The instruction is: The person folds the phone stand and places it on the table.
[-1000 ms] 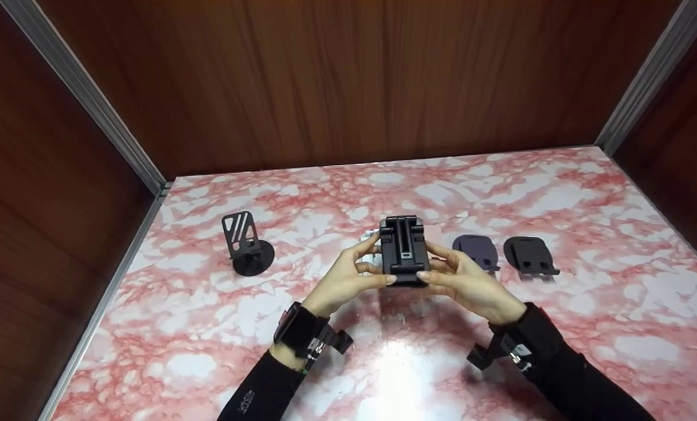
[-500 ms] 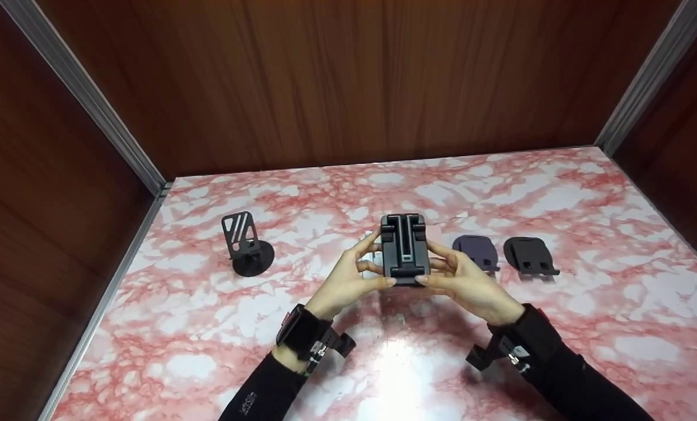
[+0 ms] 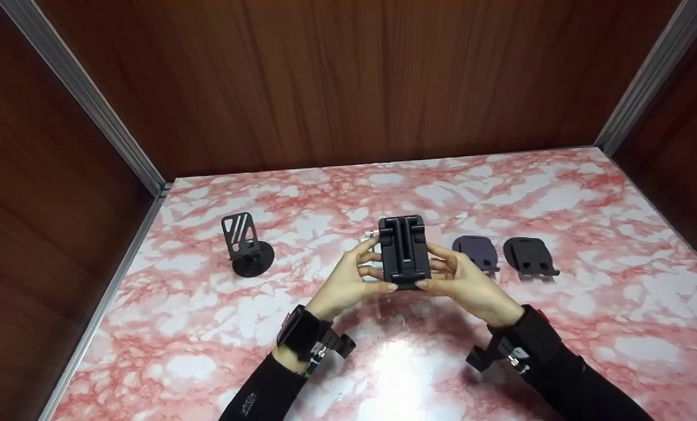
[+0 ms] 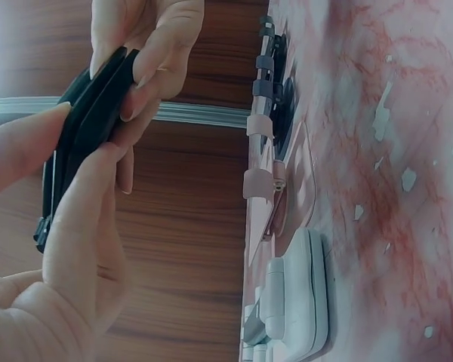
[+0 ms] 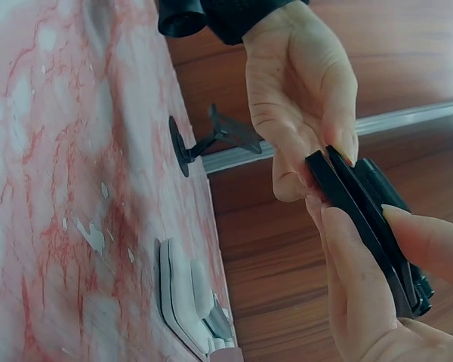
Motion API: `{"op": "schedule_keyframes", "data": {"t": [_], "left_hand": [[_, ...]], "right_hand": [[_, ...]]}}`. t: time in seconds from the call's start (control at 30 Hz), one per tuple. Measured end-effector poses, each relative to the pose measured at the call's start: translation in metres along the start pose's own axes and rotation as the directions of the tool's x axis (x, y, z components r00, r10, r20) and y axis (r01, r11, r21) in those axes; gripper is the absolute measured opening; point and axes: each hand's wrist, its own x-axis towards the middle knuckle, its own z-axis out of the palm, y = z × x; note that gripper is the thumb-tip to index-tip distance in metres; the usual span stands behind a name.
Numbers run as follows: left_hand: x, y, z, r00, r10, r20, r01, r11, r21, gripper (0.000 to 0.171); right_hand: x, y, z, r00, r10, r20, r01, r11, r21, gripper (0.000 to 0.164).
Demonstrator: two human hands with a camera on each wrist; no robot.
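Note:
A black folding phone stand (image 3: 405, 251), folded flat, is held up over the middle of the table. My left hand (image 3: 344, 280) grips its left side, thumb on the lower front edge and fingers round the side and back. On the opposite side my right hand (image 3: 471, 286) grips it the same way. Both wrist views show the folded black stand (image 4: 90, 113) edge-on, its layers lying close together with a thin gap. Behind the hands, a white folded stand (image 4: 306, 294) and a pink stand (image 4: 287, 181) lie on the table, mostly hidden in the head view.
At left stands an unfolded black phone stand (image 3: 246, 245) on a round base. To the right lie a purple folded stand (image 3: 474, 251) and a black folded one (image 3: 530, 255). Wood-grain panels (image 3: 348, 82) enclose the marbled table (image 3: 196, 327) at the back and sides.
The held phone stand tilts slightly and its face now looks darker; it sits a touch lower than half a second ago. Both hands keep their grip and barely move.

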Motion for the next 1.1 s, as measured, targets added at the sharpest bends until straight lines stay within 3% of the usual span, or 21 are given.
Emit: {"op": "schedule_keyframes", "data": {"t": [0.27,0.57,0.7,0.83,0.9,0.97,1.0,1.1], "left_hand": [[-0.001,0.000,0.001,0.999,0.037,0.024,-0.037,0.999,-0.008,0.061],[-0.001,-0.003,0.002,0.996,-0.015,0.090,0.031,0.983,-0.180,0.058],[-0.003,0.000,0.000,0.997,-0.001,0.074,0.015,0.983,-0.183,0.058],[-0.005,0.003,-0.008,0.999,0.008,0.042,0.001,0.980,-0.200,0.058],[-0.005,0.004,-0.014,1.000,0.005,0.025,0.001,0.979,-0.205,0.058],[-0.005,0.004,-0.022,1.000,0.003,0.012,-0.001,0.980,-0.197,0.059],[-0.006,0.003,-0.026,1.000,-0.001,0.005,0.002,0.981,-0.194,0.059],[-0.006,0.001,-0.039,1.000,-0.012,-0.019,0.009,0.987,-0.163,0.059]], "right_hand": [[-0.002,-0.002,0.000,1.000,-0.013,0.013,0.013,1.000,-0.004,0.076],[-0.005,-0.005,-0.001,0.998,0.065,0.007,-0.066,0.997,0.035,0.078],[-0.006,-0.010,-0.001,0.998,0.062,0.010,-0.061,0.996,-0.066,0.076],[-0.008,-0.015,-0.004,1.000,-0.007,0.027,0.013,0.970,-0.244,0.069],[-0.008,-0.017,-0.005,0.997,-0.071,0.026,0.076,0.933,-0.352,0.065],[-0.009,-0.019,-0.007,0.990,-0.140,0.002,0.123,0.865,-0.487,0.064],[-0.009,-0.019,-0.007,0.984,-0.176,-0.011,0.140,0.818,-0.558,0.064],[-0.009,-0.020,-0.008,0.959,-0.275,-0.072,0.124,0.631,-0.766,0.064]]}}
